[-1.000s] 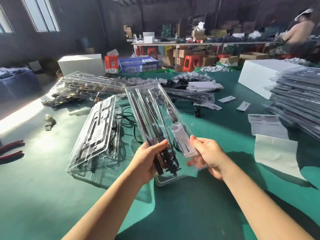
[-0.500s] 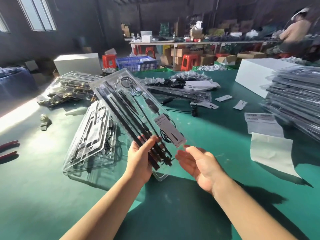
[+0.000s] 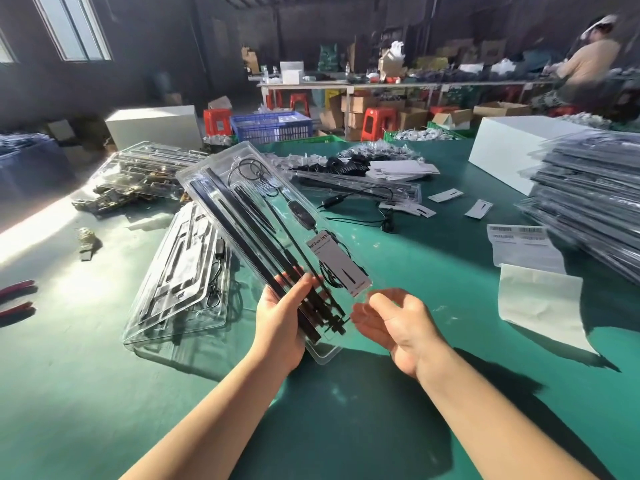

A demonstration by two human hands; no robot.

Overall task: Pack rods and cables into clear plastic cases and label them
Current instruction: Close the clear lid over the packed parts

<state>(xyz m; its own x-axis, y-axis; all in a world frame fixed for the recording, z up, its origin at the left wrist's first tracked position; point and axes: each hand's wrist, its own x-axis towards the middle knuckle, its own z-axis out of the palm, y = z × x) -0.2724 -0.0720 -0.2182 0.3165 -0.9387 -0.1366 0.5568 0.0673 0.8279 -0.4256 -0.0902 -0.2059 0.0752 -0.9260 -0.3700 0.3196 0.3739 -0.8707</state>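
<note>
Packed case [image 3: 263, 216] now tilts further left, gripped by left hand [image 3: 280, 320] fingers; right hand [image 3: 394, 323] released, fingers loose beside its lower edge, bare green surface [image 3: 346, 393] beneath

Lighting: strong sunlight from windows [image 3: 72, 27] upper left; bright patch on green table [image 3: 45, 244]; hard arm shadows. Background dim, soft. Glare on clear plastic. Wide-angle bending at edges.

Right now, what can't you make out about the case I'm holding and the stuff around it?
- Clear case, head view: its near left edge is hidden by the left hand.
- Card inside it: small print unreadable.
- Barcode sheet: codes too small and blurred.
- Red-handled tool: cut off by the left edge.
- Right hand: contact with the case unclear.
</note>
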